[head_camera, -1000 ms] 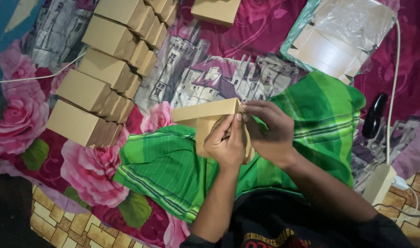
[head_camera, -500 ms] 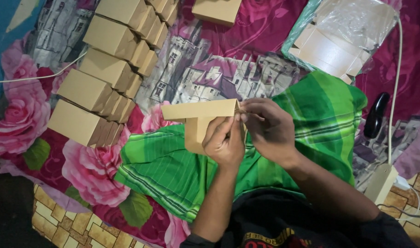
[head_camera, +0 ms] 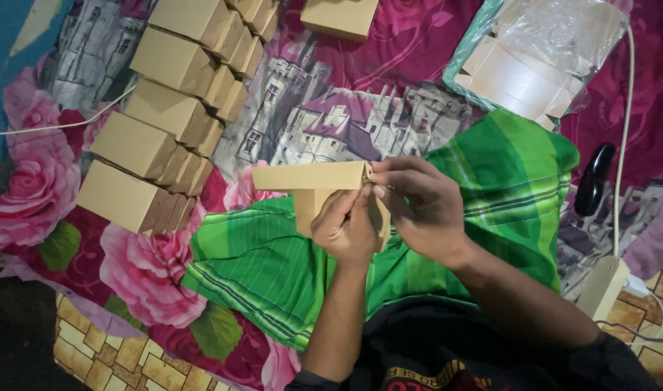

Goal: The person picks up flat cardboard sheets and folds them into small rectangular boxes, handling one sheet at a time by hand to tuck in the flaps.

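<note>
While both hands are meeting at frame centre, a tan cardboard box [head_camera: 310, 177] is taking shape over a green striped cloth [head_camera: 273, 268].
Left hand [head_camera: 344, 230] is gripping its underside, right hand [head_camera: 418, 206] is pinching its right end; its long axis is running left-right. Finished boxes [head_camera: 165, 130] are lying upper left; flat blanks are sitting inside a plastic bag [head_camera: 563, 29] upper right.

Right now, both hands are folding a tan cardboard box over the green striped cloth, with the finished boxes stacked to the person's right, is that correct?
Not quite: the head view shows the finished boxes stacked to the person's left, not right. The rest stands: the left hand and right hand hold the tan cardboard box over the green striped cloth.
</note>
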